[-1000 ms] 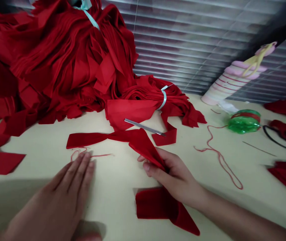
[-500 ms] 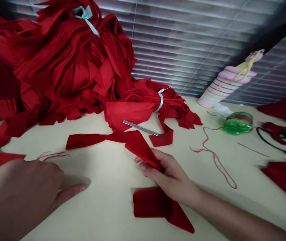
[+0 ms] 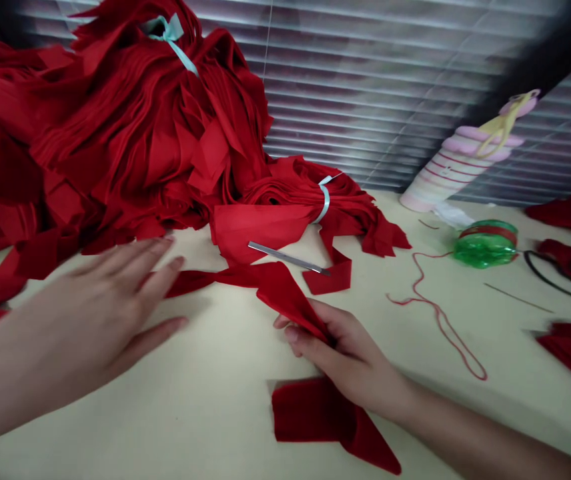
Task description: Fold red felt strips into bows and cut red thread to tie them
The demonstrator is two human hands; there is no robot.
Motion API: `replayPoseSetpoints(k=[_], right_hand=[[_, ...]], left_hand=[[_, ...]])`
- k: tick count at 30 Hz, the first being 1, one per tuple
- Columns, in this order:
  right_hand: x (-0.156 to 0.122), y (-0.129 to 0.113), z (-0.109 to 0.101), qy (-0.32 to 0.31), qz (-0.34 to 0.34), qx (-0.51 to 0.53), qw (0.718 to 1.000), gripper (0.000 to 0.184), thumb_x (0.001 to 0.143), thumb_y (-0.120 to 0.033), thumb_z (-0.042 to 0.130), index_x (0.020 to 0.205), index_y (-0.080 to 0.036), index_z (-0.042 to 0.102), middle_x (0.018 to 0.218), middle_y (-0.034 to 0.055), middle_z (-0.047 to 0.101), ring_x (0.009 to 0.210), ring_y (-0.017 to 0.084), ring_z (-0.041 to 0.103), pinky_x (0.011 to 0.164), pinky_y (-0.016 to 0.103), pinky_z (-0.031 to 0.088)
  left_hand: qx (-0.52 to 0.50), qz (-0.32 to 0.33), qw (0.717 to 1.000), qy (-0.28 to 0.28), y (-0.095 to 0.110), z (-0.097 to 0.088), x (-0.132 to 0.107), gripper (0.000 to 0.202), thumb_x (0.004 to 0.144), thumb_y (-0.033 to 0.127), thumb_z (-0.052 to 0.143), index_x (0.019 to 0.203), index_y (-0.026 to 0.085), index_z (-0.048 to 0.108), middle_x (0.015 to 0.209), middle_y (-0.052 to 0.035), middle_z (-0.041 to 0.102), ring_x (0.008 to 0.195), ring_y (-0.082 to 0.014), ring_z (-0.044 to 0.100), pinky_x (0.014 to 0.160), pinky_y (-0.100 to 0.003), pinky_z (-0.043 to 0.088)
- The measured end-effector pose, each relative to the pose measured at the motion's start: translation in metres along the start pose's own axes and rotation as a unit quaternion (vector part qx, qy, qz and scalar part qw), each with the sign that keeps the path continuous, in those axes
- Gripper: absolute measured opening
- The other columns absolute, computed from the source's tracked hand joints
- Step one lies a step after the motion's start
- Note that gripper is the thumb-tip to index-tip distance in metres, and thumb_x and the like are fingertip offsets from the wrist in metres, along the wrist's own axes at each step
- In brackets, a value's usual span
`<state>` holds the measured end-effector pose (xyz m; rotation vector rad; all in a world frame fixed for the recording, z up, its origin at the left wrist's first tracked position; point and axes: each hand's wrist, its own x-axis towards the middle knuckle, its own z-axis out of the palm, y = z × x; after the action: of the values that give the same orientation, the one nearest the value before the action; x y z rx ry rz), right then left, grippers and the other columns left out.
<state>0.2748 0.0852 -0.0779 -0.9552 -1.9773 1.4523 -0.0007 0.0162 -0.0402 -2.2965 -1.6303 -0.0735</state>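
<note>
The right hand (image 3: 348,353) pinches a red fabric strip (image 3: 285,297) between thumb and fingers, clenched on a folded, pointed part of it near the middle of the bench (image 3: 225,407). From that grip the strip runs away toward the far side and then left across the bench top, while its other end lies flat just nearer the person than the right hand, as a folded red flap. The left hand (image 3: 100,320) is released, fingers spread and flat, hovering over the left end of the strip; whether it touches the cloth cannot be told. Just beyond the strip lies a thin metal blade-like tool (image 3: 288,257), resting partly on a red cloth piece at the foot of a tied bundle of red pieces (image 3: 310,193) bound with a pale band (image 3: 324,200). Behind and to the left of the strip rises a large heap of red fabric pieces (image 3: 115,127), with a light blue ribbon (image 3: 170,37) at its top. To the right of the strip a loose red thread (image 3: 440,320) curls over the bench, and beyond it stand a green plastic spool (image 3: 485,243) and a pink-topped thread cone (image 3: 458,167) before the window blinds (image 3: 390,80).
</note>
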Motion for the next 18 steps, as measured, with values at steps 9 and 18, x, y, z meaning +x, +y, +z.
replayPoseSetpoints(k=[9,18], right_hand=[[0.002,0.002,0.002,0.011,0.003,0.090,0.996,0.025,0.089,-0.037,0.046,0.087,-0.015,0.057,0.061,-0.0017,0.046,0.058,0.009,0.043,0.052,0.021,0.035],[-0.007,-0.003,0.000,-0.013,-0.030,0.074,0.997,0.024,0.091,-0.040,0.043,0.081,-0.019,0.051,0.065,-0.0012,0.043,0.059,0.010,0.039,0.052,0.023,0.031]], left_hand=[[0.028,0.106,0.994,-0.010,0.032,0.030,0.001,0.062,0.090,0.047,0.034,0.140,0.010,0.030,0.144,-0.0188,0.027,0.131,-0.0312,0.030,0.098,-0.043,0.039],[0.039,0.147,0.988,0.029,0.055,0.016,-0.009,0.066,0.086,0.053,0.039,0.135,0.009,0.039,0.141,-0.0223,0.030,0.127,-0.0331,0.037,0.089,-0.037,0.046]])
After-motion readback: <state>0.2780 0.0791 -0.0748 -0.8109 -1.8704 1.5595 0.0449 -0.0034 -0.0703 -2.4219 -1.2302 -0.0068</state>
